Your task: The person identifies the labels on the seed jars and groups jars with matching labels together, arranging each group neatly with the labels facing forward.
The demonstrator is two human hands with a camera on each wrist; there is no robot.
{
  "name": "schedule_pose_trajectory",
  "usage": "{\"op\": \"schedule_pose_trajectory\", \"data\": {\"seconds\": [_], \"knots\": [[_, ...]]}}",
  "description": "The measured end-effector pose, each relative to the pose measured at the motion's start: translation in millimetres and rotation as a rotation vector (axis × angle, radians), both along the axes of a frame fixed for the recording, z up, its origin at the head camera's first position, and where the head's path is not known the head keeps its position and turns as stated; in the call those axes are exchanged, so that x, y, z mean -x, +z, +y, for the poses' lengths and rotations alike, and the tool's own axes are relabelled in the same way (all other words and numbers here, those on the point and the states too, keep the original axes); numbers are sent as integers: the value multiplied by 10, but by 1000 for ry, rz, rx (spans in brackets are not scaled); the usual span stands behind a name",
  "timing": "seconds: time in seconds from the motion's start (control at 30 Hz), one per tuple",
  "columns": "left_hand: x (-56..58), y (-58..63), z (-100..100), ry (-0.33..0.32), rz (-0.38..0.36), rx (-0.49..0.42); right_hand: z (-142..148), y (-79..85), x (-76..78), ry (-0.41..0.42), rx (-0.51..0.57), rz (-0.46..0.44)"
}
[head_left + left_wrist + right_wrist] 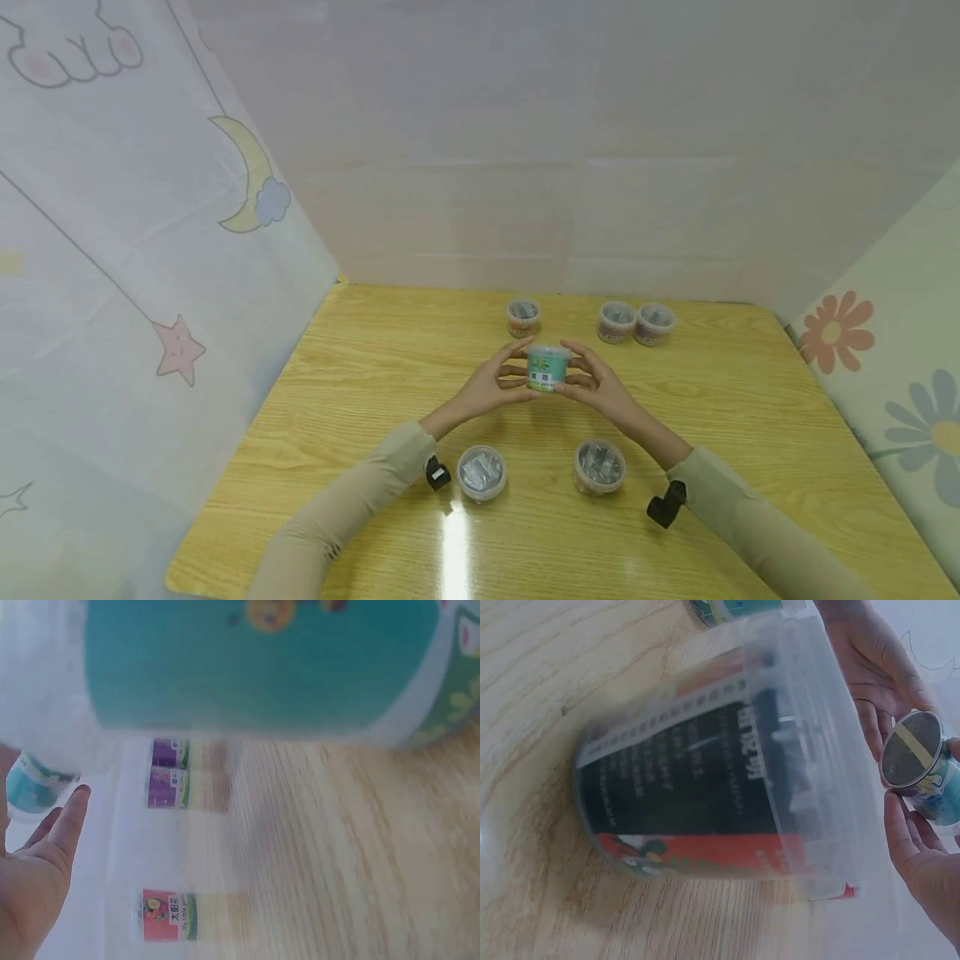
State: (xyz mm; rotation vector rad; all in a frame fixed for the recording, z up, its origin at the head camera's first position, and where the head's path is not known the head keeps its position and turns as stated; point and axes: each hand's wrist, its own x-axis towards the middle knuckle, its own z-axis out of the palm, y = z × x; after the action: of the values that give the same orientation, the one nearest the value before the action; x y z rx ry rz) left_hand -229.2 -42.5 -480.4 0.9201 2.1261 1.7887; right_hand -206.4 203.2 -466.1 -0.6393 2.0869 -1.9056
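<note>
Both hands hold a teal-labelled plastic tub (547,368) with a translucent lid, raised over the middle of the table. My left hand (498,385) grips its left side between thumb and fingers. On the opposite side my right hand (600,385) grips it the same way. In the right wrist view, the raised tub (921,754) tilts between the two hands, showing a dark round end with a pale strip. Near the left wrist stands another teal tub (262,667); a black-and-red-labelled tub (690,765) is close to the right wrist.
At the back of the wooden table (360,350) stand a red-labelled tub (166,915) and two purple-labelled tubs (168,787), side by side. Printed cloth walls (465,167) enclose the table's back and sides. Black wrist cameras (666,504) sit at the sleeves.
</note>
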Motion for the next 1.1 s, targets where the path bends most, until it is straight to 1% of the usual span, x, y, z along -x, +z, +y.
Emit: {"op": "schedule_pose_trajectory", "data": {"seconds": [0.07,0.1,0.2,0.3,0.33,0.43,0.5,0.6,0.77,0.9,1.03,1.1], "knots": [[-6,1,3,-5,-11,-15,3,-5,-1,9,7,7],[-25,30,6,-5,-18,-16,3,-6,-3,12,7,12],[-33,18,12,7,-15,-27,0,-12,-6,8,-13,31],[-39,7,17,32,-2,-20,-8,-8,-19,-36,-83,75],[-26,-27,18,41,7,-23,-13,-6,-22,-56,-109,90],[-34,-34,31,66,16,-24,-35,11,-41,-116,-178,137],[-39,-33,44,76,22,-30,-51,22,-51,-137,-198,159],[-45,-23,67,83,32,-28,-77,47,-63,-158,-196,170],[-63,5,75,83,33,-21,-81,42,-62,-162,-166,159],[-65,10,54,65,28,-21,-68,15,-51,-147,-135,130],[-58,22,31,41,8,-8,-50,3,-48,-121,-123,98],[-56,36,22,32,-9,18,-48,15,-55,-104,-114,84]]}}
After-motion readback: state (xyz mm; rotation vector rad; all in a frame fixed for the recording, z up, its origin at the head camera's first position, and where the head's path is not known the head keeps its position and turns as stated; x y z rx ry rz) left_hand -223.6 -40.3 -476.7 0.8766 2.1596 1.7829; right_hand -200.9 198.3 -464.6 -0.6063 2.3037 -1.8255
